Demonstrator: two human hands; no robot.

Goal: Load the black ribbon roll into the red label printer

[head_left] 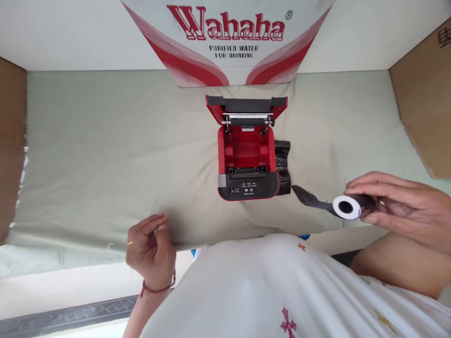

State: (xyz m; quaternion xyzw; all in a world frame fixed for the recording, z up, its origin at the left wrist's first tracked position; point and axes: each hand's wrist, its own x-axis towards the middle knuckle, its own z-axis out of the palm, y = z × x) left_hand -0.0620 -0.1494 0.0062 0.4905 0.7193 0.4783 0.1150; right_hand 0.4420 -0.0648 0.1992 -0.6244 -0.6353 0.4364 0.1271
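Observation:
A small red and black printer (248, 185) stands mid-table with its lid (246, 105) raised, showing a bare red compartment. My right hand (405, 202), at the right, grips a paper roll (356, 206) with a white end, a dark core hole and a dark outer side. From the roll a dark strip (310, 198) trails left toward the printer. Beside the printer's right wall lies a ribbed black piece (283, 162); whether it joins the strip is unclear. My left hand (151, 246) is at the table's front edge, thumb and fingers pinched together, with nothing visible in them.
Behind the printer stands a white and red water carton (232, 56). Brown cardboard boxes flank the table at the left (12, 150) and right (426, 98). A pale green cloth (116, 141) covers the tabletop, with slight wrinkles.

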